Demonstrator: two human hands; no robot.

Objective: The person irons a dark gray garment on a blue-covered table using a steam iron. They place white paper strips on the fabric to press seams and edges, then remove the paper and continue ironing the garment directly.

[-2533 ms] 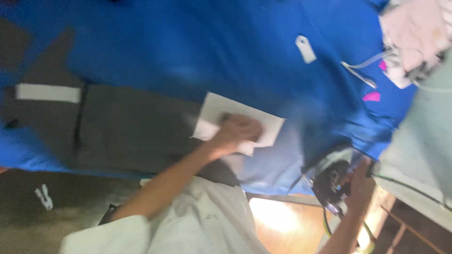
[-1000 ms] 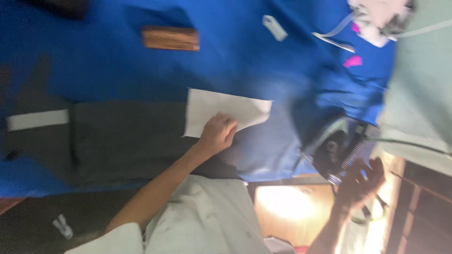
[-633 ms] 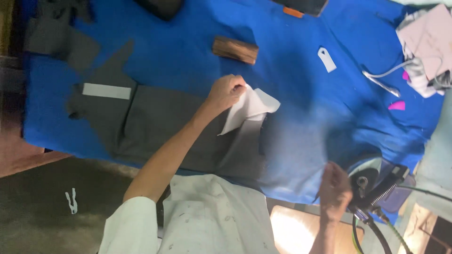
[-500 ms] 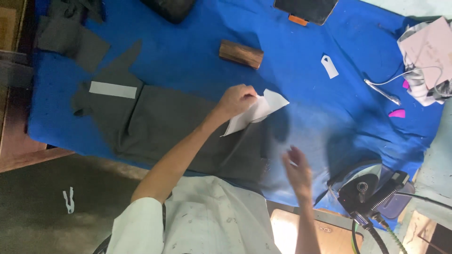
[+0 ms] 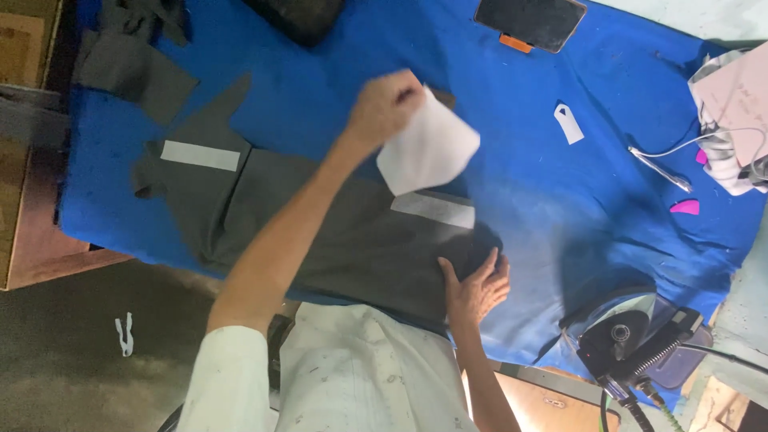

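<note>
A dark grey garment piece (image 5: 320, 232) lies flat on the blue-covered table (image 5: 320, 80). My left hand (image 5: 386, 102) is raised above it, pinching a white sheet (image 5: 428, 148) that hangs off the cloth. Under that sheet a white strip (image 5: 434, 210) lies on the grey cloth. Another white strip (image 5: 200, 155) sits near the garment's left end. My right hand (image 5: 478, 286) rests flat, fingers spread, on the near right edge of the grey cloth.
A black iron (image 5: 628, 340) with its cord stands at the table's near right corner. Small grey scraps (image 5: 132, 56) lie far left, a dark tablet-like slab (image 5: 532, 20) at the back, a white tag (image 5: 568, 124), a pink chalk (image 5: 686, 207) and folded cloth (image 5: 740, 120) at right.
My left hand has lifted the white sheet off the grey cloth, baring a white strip. My right hand left the iron and came down flat on the cloth's right edge.
</note>
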